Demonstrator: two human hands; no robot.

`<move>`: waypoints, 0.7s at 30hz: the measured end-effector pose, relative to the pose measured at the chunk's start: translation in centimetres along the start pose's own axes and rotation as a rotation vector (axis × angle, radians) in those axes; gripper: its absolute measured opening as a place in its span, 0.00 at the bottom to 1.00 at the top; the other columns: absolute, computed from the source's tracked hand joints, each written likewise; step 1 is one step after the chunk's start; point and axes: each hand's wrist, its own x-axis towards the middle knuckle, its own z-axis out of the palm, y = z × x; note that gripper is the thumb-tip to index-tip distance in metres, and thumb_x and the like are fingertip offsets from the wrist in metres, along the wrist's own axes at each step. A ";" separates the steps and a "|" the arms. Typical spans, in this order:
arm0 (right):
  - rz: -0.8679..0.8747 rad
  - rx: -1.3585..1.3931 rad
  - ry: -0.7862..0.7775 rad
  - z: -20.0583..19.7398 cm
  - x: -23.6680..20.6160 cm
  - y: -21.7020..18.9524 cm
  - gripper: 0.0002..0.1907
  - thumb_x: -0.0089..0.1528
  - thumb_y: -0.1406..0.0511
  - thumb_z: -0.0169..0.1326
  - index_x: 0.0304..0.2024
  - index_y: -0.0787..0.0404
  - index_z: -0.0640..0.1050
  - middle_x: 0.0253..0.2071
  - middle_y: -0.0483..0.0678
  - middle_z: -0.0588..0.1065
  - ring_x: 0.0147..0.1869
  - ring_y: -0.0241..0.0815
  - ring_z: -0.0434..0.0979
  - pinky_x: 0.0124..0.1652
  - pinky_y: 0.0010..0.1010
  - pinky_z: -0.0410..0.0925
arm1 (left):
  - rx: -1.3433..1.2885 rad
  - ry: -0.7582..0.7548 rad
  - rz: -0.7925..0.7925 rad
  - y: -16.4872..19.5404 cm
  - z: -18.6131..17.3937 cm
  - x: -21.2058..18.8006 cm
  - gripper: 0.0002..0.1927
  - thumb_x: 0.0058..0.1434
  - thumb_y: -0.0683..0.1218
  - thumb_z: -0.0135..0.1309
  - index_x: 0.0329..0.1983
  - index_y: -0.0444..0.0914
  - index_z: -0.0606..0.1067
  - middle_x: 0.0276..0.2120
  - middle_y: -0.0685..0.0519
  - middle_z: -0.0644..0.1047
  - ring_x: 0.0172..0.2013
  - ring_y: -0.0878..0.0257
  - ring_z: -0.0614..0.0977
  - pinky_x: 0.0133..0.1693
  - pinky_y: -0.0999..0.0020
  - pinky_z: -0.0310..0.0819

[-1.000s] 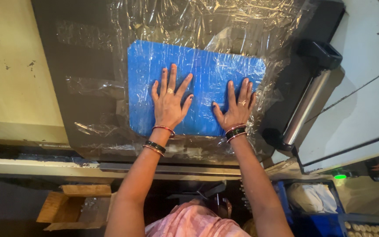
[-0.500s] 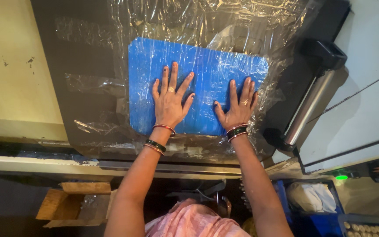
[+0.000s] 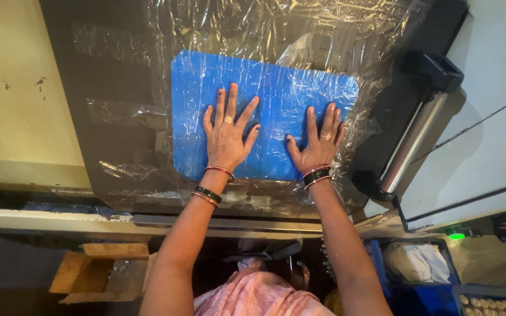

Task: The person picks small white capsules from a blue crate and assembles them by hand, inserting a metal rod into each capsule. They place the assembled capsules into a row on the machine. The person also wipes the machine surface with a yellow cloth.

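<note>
A flat blue rectangular sheet (image 3: 276, 88) lies under crinkled clear plastic film (image 3: 276, 29) on a dark work surface (image 3: 118, 88). My left hand (image 3: 228, 134) presses flat on the sheet's left half with fingers spread. My right hand (image 3: 317, 143) presses flat on the right half near its lower edge, fingers spread too. Both hands hold nothing. Bangles sit on both wrists.
A metal roller bar (image 3: 408, 146) in a black bracket stands at the right of the surface. A pale panel (image 3: 19, 88) lies at the left. Below are a cardboard box (image 3: 89, 272), a blue crate with white cloth (image 3: 417, 263) and a green light (image 3: 456, 236).
Both hands stay pressed flat on the blue sheet. The view has shifted slightly; nothing else has visibly moved.
</note>
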 end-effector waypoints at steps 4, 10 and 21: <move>0.001 -0.005 -0.002 0.0 0.0 0.0 0.44 0.63 0.43 0.53 0.78 0.50 0.60 0.81 0.62 0.44 0.85 0.63 0.40 0.75 0.62 0.37 | -0.006 -0.005 -0.002 0.0 0.0 0.0 0.32 0.68 0.60 0.52 0.75 0.61 0.63 0.79 0.49 0.45 0.77 0.47 0.46 0.70 0.41 0.40; 0.000 -0.002 -0.001 0.1 0.0 0.0 0.44 0.63 0.43 0.53 0.78 0.50 0.60 0.81 0.62 0.44 0.85 0.63 0.39 0.76 0.62 0.36 | 0.008 0.003 0.002 0.0 0.1 0.0 0.32 0.68 0.60 0.52 0.75 0.61 0.62 0.79 0.49 0.45 0.77 0.47 0.46 0.70 0.41 0.40; 0.004 -0.008 -0.009 0.0 0.0 0.0 0.44 0.63 0.43 0.52 0.78 0.50 0.60 0.80 0.62 0.44 0.85 0.63 0.40 0.75 0.61 0.37 | 0.000 0.002 0.001 0.0 0.0 0.0 0.31 0.68 0.60 0.52 0.75 0.60 0.63 0.79 0.49 0.45 0.77 0.47 0.47 0.70 0.41 0.41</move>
